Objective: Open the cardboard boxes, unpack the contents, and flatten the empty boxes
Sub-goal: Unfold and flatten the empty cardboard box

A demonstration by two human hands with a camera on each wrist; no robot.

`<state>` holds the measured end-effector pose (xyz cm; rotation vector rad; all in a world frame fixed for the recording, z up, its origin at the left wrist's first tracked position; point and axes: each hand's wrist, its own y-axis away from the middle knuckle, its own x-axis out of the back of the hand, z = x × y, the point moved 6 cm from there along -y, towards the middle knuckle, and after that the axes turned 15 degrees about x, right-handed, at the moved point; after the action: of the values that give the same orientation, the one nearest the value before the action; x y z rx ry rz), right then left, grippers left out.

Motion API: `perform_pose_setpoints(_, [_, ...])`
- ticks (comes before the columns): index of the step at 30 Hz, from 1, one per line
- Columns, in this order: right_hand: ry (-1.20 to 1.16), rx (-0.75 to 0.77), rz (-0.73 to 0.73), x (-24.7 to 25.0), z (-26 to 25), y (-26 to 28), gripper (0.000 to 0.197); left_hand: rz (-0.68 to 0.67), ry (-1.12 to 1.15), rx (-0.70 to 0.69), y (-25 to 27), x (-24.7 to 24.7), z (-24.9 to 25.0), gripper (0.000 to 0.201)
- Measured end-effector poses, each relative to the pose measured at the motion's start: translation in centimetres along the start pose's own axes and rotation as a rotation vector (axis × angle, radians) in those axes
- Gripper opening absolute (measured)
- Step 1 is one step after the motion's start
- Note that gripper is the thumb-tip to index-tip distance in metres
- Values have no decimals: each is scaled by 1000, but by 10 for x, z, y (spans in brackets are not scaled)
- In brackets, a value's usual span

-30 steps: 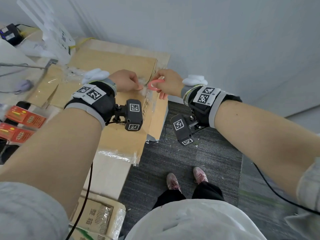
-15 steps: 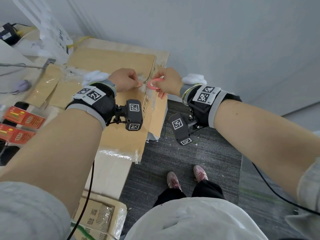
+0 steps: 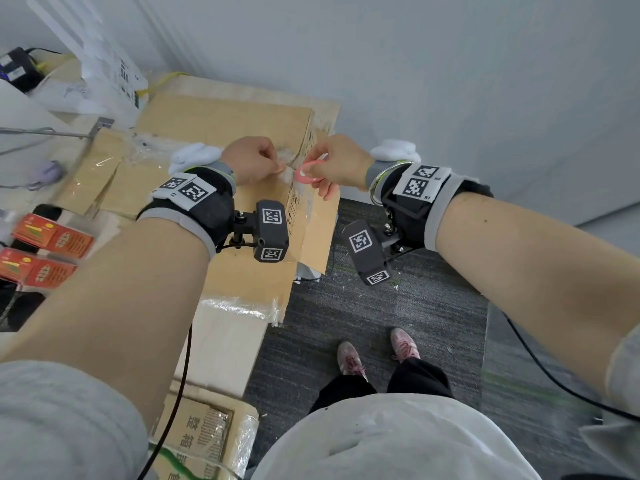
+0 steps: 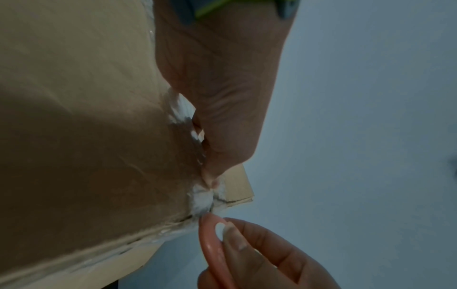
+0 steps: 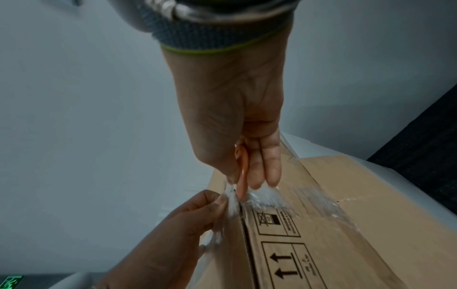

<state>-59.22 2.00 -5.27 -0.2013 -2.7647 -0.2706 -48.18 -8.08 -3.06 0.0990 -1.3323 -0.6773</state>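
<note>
head view: cardboard box (image 3: 221, 133) lies on the table (image 3: 221, 344), against the wall, its right edge hanging over the carpet (image 3: 381, 306).
left hand (image 3: 251, 161): on the box's top right edge, fingers pinching a scrap of clear tape (image 3: 287, 168).
right hand (image 3: 341, 162): just beside the left one, fingers gripping a pink cutter (image 3: 310, 171) at the same edge.
table, left side: two red cartons (image 3: 41, 251); another taped box (image 3: 204, 441) lower down by the person's body.
left wrist view: thumb and forefinger of the left hand (image 4: 222, 97) nipped on crumpled white tape (image 4: 201, 199) at the box (image 4: 86, 136) corner; cutter (image 4: 212, 248) tip touching the tape just below.
right wrist view: right hand (image 5: 237, 127) curled round the cutter (image 5: 243, 176), tip at the seam of the box (image 5: 333, 224) by the arrow marks; left hand (image 5: 173, 224) holding tape (image 5: 231, 205) beside it.
</note>
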Motion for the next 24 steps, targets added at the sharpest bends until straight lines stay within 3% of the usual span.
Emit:
perform_pose_setpoints(5, [-64, -5, -6, -5, 1, 5, 15, 29, 37, -16, -3, 3, 4, 7])
perform_pose_setpoints(9, [-83, 15, -125, -14, -7, 13, 12, 34, 19, 8, -6, 1, 2, 7])
perform_pose_setpoints(14, [-64, -28, 28, 10, -4, 10, 5, 136, -40, -24, -7, 13, 3, 22])
perform_pose_setpoints(17, [-112, -49, 170, 27, -1, 7, 17, 94, -44, -36, -12, 14, 3, 37])
perform_pose_setpoints(24, [-142, -50, 247, 25, 2, -1, 17, 30, -444, -216, -22, 5, 31, 66])
